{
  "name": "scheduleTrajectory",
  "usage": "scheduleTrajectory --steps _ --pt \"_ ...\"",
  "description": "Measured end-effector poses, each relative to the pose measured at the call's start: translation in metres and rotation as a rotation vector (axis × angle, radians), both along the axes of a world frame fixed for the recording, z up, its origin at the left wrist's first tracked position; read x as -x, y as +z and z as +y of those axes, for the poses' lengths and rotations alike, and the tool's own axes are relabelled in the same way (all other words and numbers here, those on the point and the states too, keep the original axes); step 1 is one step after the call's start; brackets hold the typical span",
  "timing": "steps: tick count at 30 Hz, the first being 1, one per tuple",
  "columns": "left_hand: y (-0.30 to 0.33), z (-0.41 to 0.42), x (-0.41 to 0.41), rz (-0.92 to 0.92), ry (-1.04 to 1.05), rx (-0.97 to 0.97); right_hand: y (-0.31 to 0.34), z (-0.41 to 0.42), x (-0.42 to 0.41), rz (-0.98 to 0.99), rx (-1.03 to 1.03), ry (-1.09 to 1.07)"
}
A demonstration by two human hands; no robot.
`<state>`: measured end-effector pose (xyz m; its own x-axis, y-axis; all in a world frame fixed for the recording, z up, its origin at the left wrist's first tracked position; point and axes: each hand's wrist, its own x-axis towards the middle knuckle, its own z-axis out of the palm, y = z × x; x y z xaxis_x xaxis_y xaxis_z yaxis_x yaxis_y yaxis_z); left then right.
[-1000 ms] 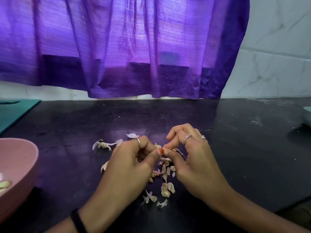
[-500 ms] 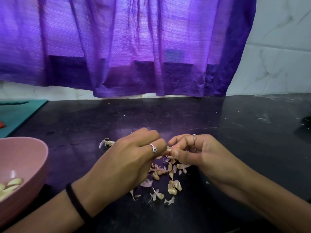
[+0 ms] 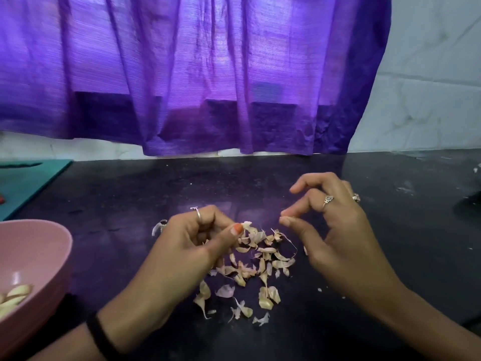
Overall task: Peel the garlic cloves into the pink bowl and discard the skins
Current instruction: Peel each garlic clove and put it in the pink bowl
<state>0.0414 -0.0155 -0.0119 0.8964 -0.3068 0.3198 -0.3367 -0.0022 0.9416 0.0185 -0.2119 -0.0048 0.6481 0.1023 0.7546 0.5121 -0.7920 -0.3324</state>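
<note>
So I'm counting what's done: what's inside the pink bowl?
A few pale peeled garlic cloves lie at the bottom of the pink bowl. The frame's left edge cuts off the rest of the bowl, so a full count isn't possible.

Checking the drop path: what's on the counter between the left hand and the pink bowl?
Head view: only bare black counter between the left hand and the pink bowl. The skins pile lies on the hand's other side.

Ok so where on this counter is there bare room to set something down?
Bare black counter runs between the purple curtain and both hands, and between the pink bowl and the left hand. Crowded: the garlic skins between the hands.
</note>
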Motion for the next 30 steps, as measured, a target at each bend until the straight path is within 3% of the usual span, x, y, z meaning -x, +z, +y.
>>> scheduleTrajectory --steps 3,8,12,30 --pt "0.0029 0.003 -0.0031 -0.036 0.034 0.008 -0.0038 -0.0008 -0.0003 0.159 -0.075 0.036" --pt "0.0018 -0.0008 -0.0006 -0.047 0.022 -0.018 -0.0047 0.0057 -0.0009 0.264 -0.11 0.105" --pt "0.0014 -0.0016 -0.0019 -0.062 0.047 -0.023 -0.0018 0.0055 -0.0002 0.367 -0.252 0.216" --pt "-0.0027 -0.0046 -0.0023 0.005 0.014 -0.035 -0.0027 0.0044 0.0014 0.434 -0.358 0.287"
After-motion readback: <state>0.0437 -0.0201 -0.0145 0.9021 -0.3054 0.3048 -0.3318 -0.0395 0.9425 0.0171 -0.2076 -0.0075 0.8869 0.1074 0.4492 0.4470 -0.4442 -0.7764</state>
